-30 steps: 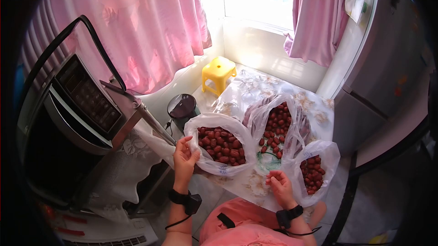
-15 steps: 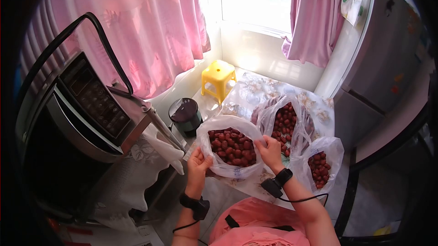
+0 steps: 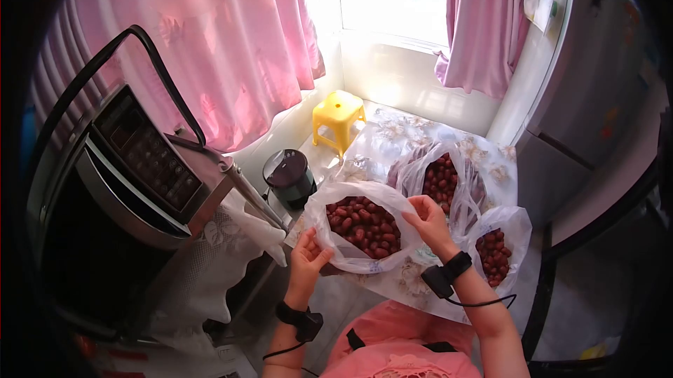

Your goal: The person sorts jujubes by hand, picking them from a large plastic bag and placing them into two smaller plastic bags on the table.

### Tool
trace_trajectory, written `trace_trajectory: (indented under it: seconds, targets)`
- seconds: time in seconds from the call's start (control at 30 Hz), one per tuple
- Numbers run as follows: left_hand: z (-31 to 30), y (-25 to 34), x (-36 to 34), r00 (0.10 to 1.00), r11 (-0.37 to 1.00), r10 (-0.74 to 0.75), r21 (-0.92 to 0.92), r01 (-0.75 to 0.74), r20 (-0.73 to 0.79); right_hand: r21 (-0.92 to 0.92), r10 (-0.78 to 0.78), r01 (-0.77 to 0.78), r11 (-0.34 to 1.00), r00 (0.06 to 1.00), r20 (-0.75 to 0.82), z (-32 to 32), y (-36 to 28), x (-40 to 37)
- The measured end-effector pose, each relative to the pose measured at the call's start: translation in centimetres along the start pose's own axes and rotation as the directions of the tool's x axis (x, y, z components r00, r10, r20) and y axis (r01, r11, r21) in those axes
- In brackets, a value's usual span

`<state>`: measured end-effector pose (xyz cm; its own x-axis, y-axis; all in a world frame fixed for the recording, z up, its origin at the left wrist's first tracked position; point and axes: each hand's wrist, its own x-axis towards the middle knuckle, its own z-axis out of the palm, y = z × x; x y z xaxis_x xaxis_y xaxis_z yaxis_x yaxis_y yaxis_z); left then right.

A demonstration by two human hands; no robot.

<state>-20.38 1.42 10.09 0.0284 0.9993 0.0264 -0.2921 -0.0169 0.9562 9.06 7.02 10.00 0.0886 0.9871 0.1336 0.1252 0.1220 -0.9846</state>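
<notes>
A white plastic bag (image 3: 336, 199) stands wide open on the flowered tablecloth, with many dark red fruits (image 3: 361, 224) inside. At its left side is my left hand (image 3: 308, 255), fingers apart, beside the rim. My right hand (image 3: 429, 220) pinches the bag's right rim between thumb and fingers. Behind it, another clear bag (image 3: 466, 192) holds more red fruits (image 3: 440, 178). A smaller bag (image 3: 519, 227) with red fruits (image 3: 493, 255) lies at the right edge of the table.
A yellow stool (image 3: 338, 115) and a dark round appliance (image 3: 287, 174) stand behind the bags. At left is a black oven-like appliance (image 3: 133, 181) above a lace cloth (image 3: 203, 259). The fridge (image 3: 582, 76) stands at right. Pink curtains (image 3: 210, 48) hang by the window.
My right hand has moved up and to the right along with the bag's right rim, and the opening looks wider. My left hand has shifted slightly. The camera view has also shifted a little.
</notes>
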Motion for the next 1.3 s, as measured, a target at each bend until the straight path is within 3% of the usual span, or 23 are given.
trace_trajectory:
  seconds: [0.03, 0.1, 0.13, 0.2, 0.23, 0.3, 0.33, 0.37, 0.43, 0.5, 0.57, 0.63, 0.73, 0.8, 0.87, 0.9, 0.97, 1.3]
  targets:
    - [-0.2, 0.0, -0.4, 1.0, 1.0, -0.002, 0.001, 0.002, -0.006, -0.088, -0.052, 0.049, 0.995, 0.998, -0.026, -0.5, -0.5, -0.9]
    - [-0.5, 0.5, -1.1, 0.986, 0.99, 0.096, 0.117, -0.08, -0.138, -0.076, -0.001, 0.0, 0.997, 1.0, -0.013, -1.9, -0.8, -2.5]
    - [-0.6, 1.0, -1.2, 0.986, 0.989, 0.09, 0.13, -0.073, -0.137, -0.06, -0.051, 0.046, 0.997, 0.994, -0.097, -2.2, -0.7, -3.3]
    - [0.3, 3.0, -1.2, 0.923, 0.843, 0.383, 0.424, -0.331, -0.041, -0.145, -0.167, 0.14, 0.979, 0.967, -0.192, -2.4, -2.5, -4.8]
    - [1.2, 3.9, -1.1, 0.927, 0.846, 0.373, 0.426, -0.321, -0.041, -0.144, -0.156, 0.129, 0.981, 0.969, -0.193, -2.1, -3.4, -5.3]
    - [3.2, 5.3, -0.2, 0.814, 0.486, 0.462, 0.667, -0.565, 0.352, -0.238, -0.434, 0.424, 0.874, 0.901, 0.01, -0.8, -5.0, -5.8]
    - [4.0, 4.9, 0.3, 0.813, 0.478, 0.416, 0.663, -0.576, 0.407, -0.235, -0.511, 0.518, 0.822, 0.854, 0.098, 0.0, -5.8, -5.7]
    - [4.4, 4.4, 0.4, 0.813, 0.476, 0.411, 0.663, -0.578, 0.413, -0.233, -0.509, 0.516, 0.824, 0.856, 0.092, 1.2, -5.9, -5.7]
    - [4.8, 3.5, 0.7, 0.794, 0.231, 0.297, 0.767, -0.599, 0.531, -0.155, -0.392, 0.452, 0.879, 0.867, 0.309, 2.7, -6.0, -5.6]
    - [4.1, 2.1, 0.5, 0.804, 0.19, 0.287, 0.792, -0.58, 0.52, -0.25, -0.357, 0.43, 0.867, 0.888, 0.291, 3.0, -3.4, -4.7]
    - [2.9, 1.8, -0.1, 0.865, 0.109, 0.125, 0.86, -0.498, 0.485, -0.341, -0.323, 0.407, 0.848, 0.905, 0.276, 2.8, -0.5, -3.3]
    - [1.0, 0.8, -0.6, 0.882, 0.156, 0.058, 0.868, -0.471, 0.468, -0.355, -0.112, 0.151, 0.923, 0.985, 0.13, 1.5, 1.8, -1.7]
    - [0.0, 0.7, -0.9, 0.886, 0.19, -0.023, 0.872, -0.45, 0.463, -0.248, -0.122, 0.144, 0.958, 0.987, 0.101, 0.2, 4.6, -0.1]
    - [0.3, 1.1, -0.8, 0.88, 0.179, -0.038, 0.869, -0.461, 0.474, -0.314, -0.142, 0.172, 0.934, 0.983, 0.118, 0.4, 3.0, -0.9]
    - [1.4, 1.7, -0.2, 0.903, 0.226, 0.111, 0.874, -0.429, 0.415, -0.423, -0.189, 0.232, 0.876, 0.972, 0.142, 0.9, 1.6, -2.2]
    - [1.9, 1.6, 0.3, 0.904, 0.228, 0.105, 0.875, -0.427, 0.414, -0.423, -0.183, 0.226, 0.878, 0.973, 0.142, 1.3, 1.3, -3.0]
    - [2.3, 0.8, 1.5, 0.867, 0.175, 0.267, 0.864, -0.472, 0.42, -0.522, -0.352, 0.415, 0.745, 0.91, 0.221, 1.7, 1.2, -4.6]
    - [3.5, -2.0, 2.1, 0.917, 0.205, 0.072, 0.893, -0.4, 0.393, -0.454, -0.265, 0.3, 0.839, 0.954, 0.141, 0.8, 6.2, -8.1]
